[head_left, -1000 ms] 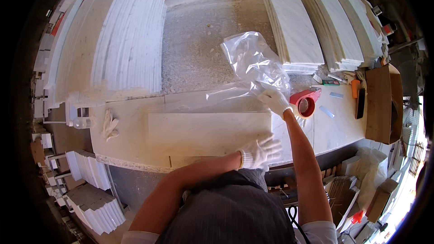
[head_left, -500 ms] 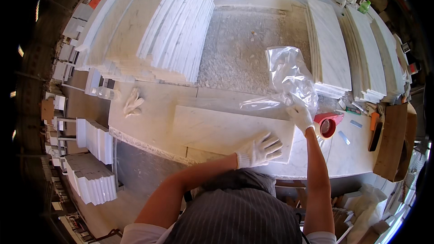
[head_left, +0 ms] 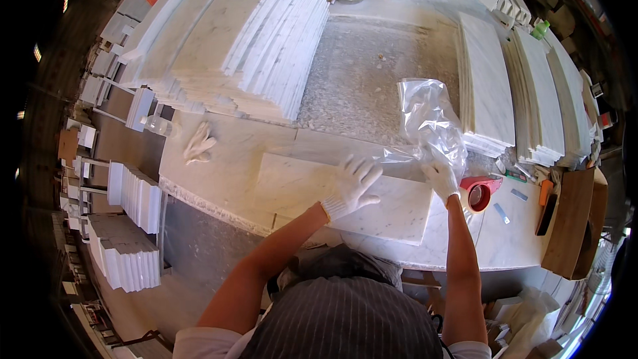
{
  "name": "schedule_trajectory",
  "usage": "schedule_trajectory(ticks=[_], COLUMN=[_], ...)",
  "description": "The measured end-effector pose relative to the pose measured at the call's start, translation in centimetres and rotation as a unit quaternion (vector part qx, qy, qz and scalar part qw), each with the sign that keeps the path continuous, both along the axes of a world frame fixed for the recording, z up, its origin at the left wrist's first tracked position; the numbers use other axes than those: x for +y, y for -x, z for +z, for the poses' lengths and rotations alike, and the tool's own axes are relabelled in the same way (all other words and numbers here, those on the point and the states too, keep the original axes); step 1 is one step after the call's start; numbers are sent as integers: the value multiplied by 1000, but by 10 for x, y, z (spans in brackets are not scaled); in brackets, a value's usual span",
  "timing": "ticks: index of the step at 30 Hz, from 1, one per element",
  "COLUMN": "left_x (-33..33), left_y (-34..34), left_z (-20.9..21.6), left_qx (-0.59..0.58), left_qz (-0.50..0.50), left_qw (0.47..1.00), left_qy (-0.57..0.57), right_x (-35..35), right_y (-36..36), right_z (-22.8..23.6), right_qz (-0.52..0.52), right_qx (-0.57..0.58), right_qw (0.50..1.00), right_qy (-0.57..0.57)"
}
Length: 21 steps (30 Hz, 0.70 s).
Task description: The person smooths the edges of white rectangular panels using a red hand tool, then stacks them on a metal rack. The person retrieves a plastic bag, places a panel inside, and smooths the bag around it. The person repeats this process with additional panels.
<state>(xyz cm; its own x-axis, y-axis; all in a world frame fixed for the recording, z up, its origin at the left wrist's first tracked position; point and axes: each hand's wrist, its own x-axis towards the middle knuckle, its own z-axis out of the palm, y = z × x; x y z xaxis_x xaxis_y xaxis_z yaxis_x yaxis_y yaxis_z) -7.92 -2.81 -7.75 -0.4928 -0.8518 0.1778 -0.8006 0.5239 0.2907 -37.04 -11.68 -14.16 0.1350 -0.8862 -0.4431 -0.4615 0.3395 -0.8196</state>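
Note:
A white marble slab (head_left: 292,187) lies flat on the work table in front of me. My left hand (head_left: 352,187), in a white knit glove, is over its middle with the fingers spread and nothing in them. Beyond the slab's right end, my gloved right hand (head_left: 441,181) is closed at the lower end of a clear plastic sheet (head_left: 430,116), which lies crumpled away from me. The exact grip of its fingertips is partly hidden by the glove and the shiny film. Just right of that hand sits a red tape dispenser (head_left: 488,188).
Tall marble stacks stand at the far left (head_left: 226,33) and right (head_left: 488,80). A loose glove (head_left: 199,143) and a clear bottle (head_left: 157,125) lie at the left. At the right are small tools, a black-and-orange tool (head_left: 546,207) and a cardboard box (head_left: 577,223).
My left hand has slid left and away from me over the slab, fingers spreading wider. The right hand stays by the plastic sheet, and less of the film trails over the slab's far edge.

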Motion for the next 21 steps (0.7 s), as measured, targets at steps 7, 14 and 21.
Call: schedule_trajectory(ticks=[7,14,21], left_x=[28,66,59], left_y=[-100,-196,-188], left_z=[-3,-71,-68], left_qx=[50,306,304], left_qz=[334,486,508], left_qw=[941,811,789], left_qy=[-1,-115,-165], right_x=[8,29,29], right_y=[14,-8,-11], right_z=[-39,-14,-20], right_qz=[-91,-148,-149], right_qx=[-74,-85,-197], right_qw=[992,982,966], right_qy=[46,86,82])
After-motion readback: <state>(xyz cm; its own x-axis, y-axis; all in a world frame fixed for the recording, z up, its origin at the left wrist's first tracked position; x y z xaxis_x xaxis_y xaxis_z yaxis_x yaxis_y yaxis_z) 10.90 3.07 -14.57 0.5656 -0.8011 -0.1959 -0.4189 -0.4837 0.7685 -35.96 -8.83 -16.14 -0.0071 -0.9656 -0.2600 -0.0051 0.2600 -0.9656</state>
